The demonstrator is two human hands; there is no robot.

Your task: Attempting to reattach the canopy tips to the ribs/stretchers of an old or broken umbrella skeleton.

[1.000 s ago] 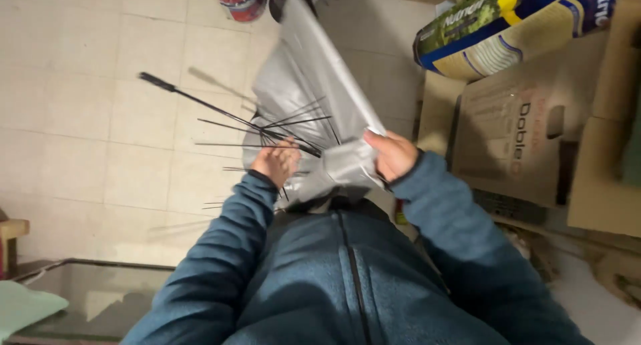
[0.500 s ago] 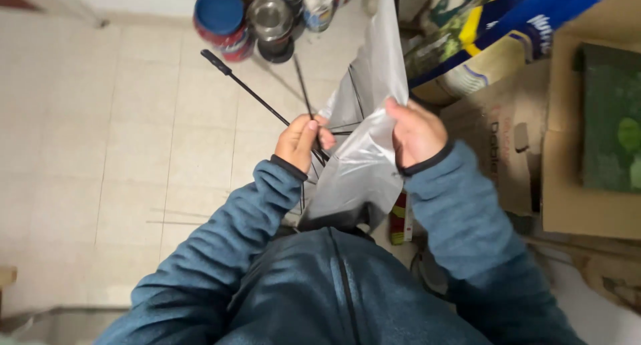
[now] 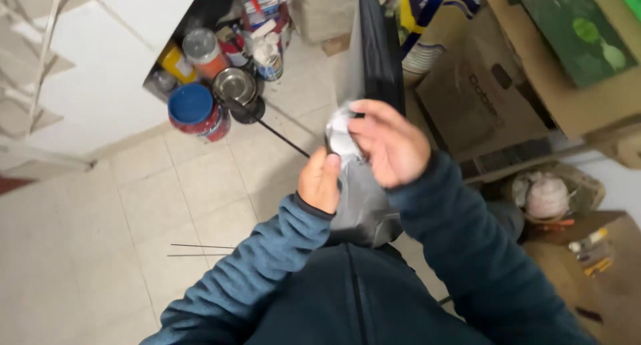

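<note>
Centrally, one grey fabric sheet (image 3: 364, 208), crumpled and glossy, held between both hands in front of the chest; its upper part runs up and away from the hands as a dark folded strip, its lower part hangs bunched just under the wrists.

Left hand (image 3: 320, 181): closed around the fabric from the near side, thumb pointing up against the gathered bundle. A thin black rod (image 3: 277, 133) comes out from just beside this hand and slants away up and to the left across the floor.

Right hand (image 3: 387, 143): curled over the top of the bundle, fingers bent and pressing on the pale crumpled knot of fabric; how tightly it grips cannot be told, since the palm faces away.

Sleeves: blue fleece on both arms.

Beyond the left hand, up and to the left: a red paint can with a blue lid (image 3: 193, 110), further tins (image 3: 235, 86) and bottles packed under a white surface.

Below the left forearm, well apart: two thin dark wires (image 3: 200, 250) lying side by side on the pale tiled floor (image 3: 87, 251).

Right of the right hand: stacked cardboard boxes (image 3: 481, 95).
</note>
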